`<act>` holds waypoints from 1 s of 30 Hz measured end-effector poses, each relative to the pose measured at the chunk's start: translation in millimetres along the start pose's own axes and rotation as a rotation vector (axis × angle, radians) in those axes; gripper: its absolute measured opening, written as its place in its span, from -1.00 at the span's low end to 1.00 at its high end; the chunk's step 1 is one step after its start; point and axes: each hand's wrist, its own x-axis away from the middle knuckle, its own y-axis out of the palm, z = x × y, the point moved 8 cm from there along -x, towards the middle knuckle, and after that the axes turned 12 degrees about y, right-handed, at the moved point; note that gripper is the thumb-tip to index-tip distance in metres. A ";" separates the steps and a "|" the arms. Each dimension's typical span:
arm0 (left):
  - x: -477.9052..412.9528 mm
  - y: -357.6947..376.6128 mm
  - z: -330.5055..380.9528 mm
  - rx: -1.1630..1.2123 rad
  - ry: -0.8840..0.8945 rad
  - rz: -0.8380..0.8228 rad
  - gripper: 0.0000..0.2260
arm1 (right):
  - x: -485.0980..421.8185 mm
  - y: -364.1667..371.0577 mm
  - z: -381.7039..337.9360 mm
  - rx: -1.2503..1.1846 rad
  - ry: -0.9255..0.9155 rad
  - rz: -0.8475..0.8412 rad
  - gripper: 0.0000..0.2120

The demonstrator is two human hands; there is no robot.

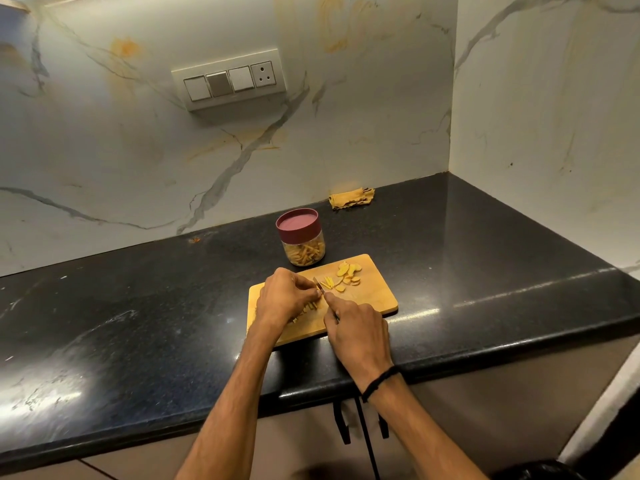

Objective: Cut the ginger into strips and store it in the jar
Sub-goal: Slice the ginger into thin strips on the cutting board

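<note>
Black stone bench: it carries everything and spreads widest to the left of your left hand.
Switch plate: on the marble wall, high beyond your left hand.
Wooden cutting board: lies under both your hands at the near edge of the bench.
Left hand: your fingers are curled, their tips bunched down on the board right against the blade. What they pin is hidden beneath them, so you cannot tell whether they hold ginger.
Jar: stands on the bench just beyond your left hand, close to the board's far edge, maroon lid on, ginger strips inside.
Cut strips: a small heap on the board, partly under your left palm, between the two hands.
Knife: blade down on the board between your hands, tip pointing away from you.
Ginger slices: loose on the board beyond your right hand, just right of the knife tip.
Yellow cloth: crumpled by the wall, well beyond your right hand.
Right hand: wrapped round the knife handle, forefinger stretched toward the blade.
</note>
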 end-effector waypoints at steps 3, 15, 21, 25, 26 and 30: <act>0.1 0.0 -0.1 0.005 0.002 -0.002 -0.82 | 0.8 0.1 -1.2 0.016 0.001 -0.005 -0.62; -1.3 -0.6 0.5 -0.079 -0.022 -0.002 -0.85 | 6.9 7.1 -9.6 0.179 -0.034 -0.024 -0.65; -0.3 -1.1 1.6 -0.071 -0.016 -0.019 -0.81 | 29.3 -3.2 5.4 0.146 -0.045 -0.050 -0.62; -1.2 -2.2 1.5 -0.049 -0.018 -0.025 -0.81 | 30.1 -17.3 21.2 0.003 0.026 -0.024 -0.63; -1.3 -2.3 2.1 -0.045 -0.013 -0.028 -0.81 | 30.6 -19.7 23.6 -0.024 0.041 -0.024 -0.63; 0.0 -4.2 3.1 -0.043 0.013 -0.010 -0.81 | 30.0 -23.5 27.2 -0.070 0.076 -0.020 -0.63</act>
